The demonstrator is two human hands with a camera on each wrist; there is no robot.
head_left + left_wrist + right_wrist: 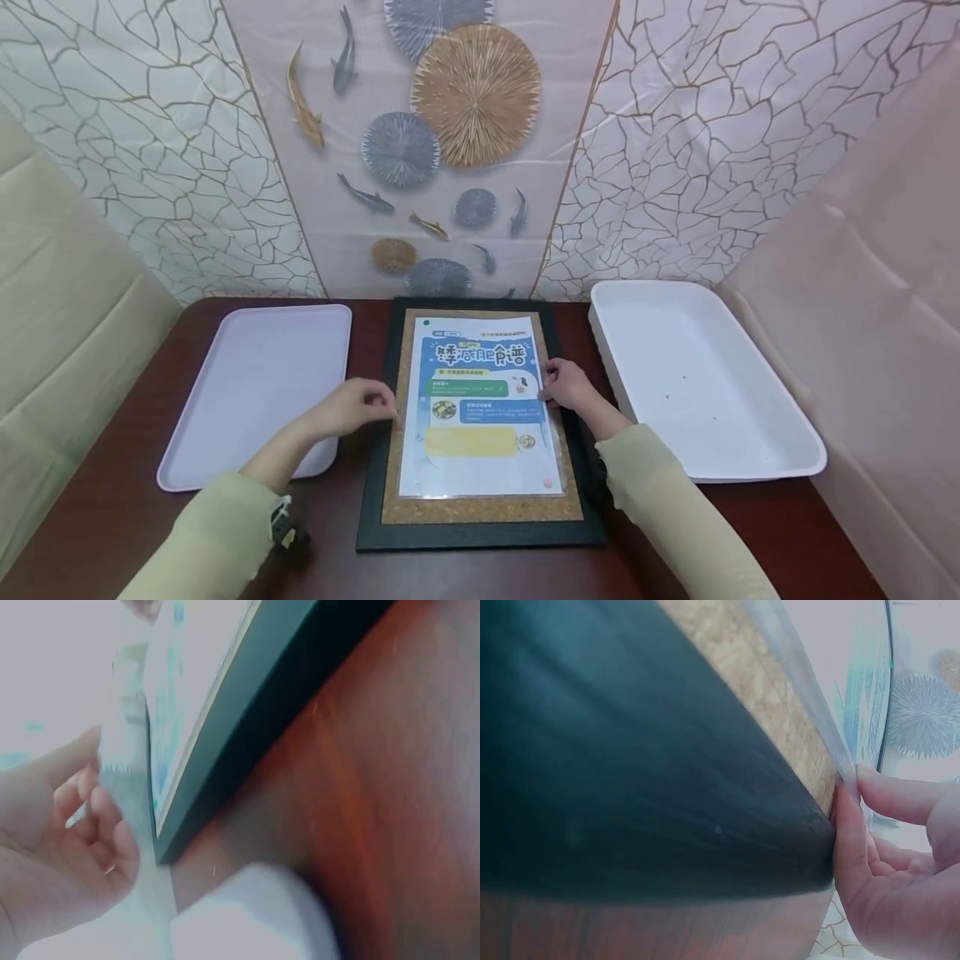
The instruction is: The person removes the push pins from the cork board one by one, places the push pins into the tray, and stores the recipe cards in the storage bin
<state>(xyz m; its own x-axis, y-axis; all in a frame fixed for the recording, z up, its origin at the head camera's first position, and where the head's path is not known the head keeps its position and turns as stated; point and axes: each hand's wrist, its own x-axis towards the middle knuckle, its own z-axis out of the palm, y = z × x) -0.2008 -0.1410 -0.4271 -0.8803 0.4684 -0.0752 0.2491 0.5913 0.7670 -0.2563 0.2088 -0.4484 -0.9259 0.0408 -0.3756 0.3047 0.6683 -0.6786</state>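
Observation:
A laminated poster [480, 473] with blue, green and yellow printed panels lies on a cork board [487, 510] with a black frame [480, 536]. My right hand [572, 385] pinches the poster's right edge between thumb and fingers; the right wrist view shows the clear plastic edge [817, 712] between them. At the board's left side, my left hand [352, 408] hovers over the frame, its fingers loosely curled and nothing visible in them. The left wrist view shows its thumb [79, 754] raised beside the frame [225, 742]. A green dot [426, 322] marks the poster's top left.
Left of the board lies a shallow pale tray [262, 383]. A deeper white tray [697, 383] with several tiny dark specks stands to the right. All rest on a dark red-brown table [322, 567], backed by a patterned cloth wall [480, 250], with padded panels at both sides.

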